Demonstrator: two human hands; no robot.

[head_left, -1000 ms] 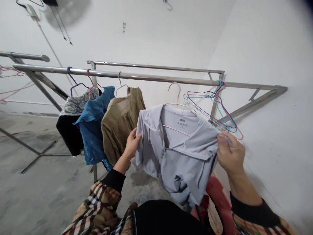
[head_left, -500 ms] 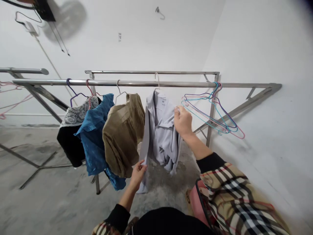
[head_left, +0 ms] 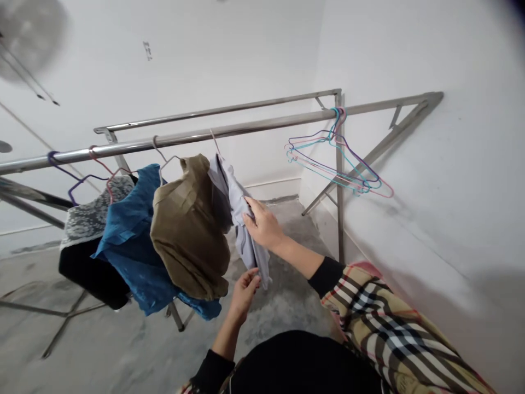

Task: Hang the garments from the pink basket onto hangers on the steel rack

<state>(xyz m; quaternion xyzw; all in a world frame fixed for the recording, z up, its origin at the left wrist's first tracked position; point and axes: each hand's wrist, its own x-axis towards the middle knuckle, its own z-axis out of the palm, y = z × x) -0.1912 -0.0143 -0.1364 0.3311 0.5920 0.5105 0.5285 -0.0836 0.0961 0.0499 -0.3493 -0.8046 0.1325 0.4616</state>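
A light grey shirt hangs from a pale hanger on the metal rail, turned nearly edge-on to me. My right hand is at its upper side edge, the fabric between thumb and fingers. Lower down, the fingers of my left hand are pinched together at the shirt's lower edge. Just left of the shirt hangs an olive-brown top, close against it. Beyond that come a blue garment and a black garment with a lace top, each on a hanger.
Several bare hangers in blue, pink and purple are bunched on the rail at the right. The rack's slanted leg stands by the white wall. A pink container shows partly behind my right sleeve. Below is a grey concrete floor.
The shirt has turned from facing me to edge-on, nearer the olive-brown top. My right hand has moved left and down with it. The view has shifted right and tilted.
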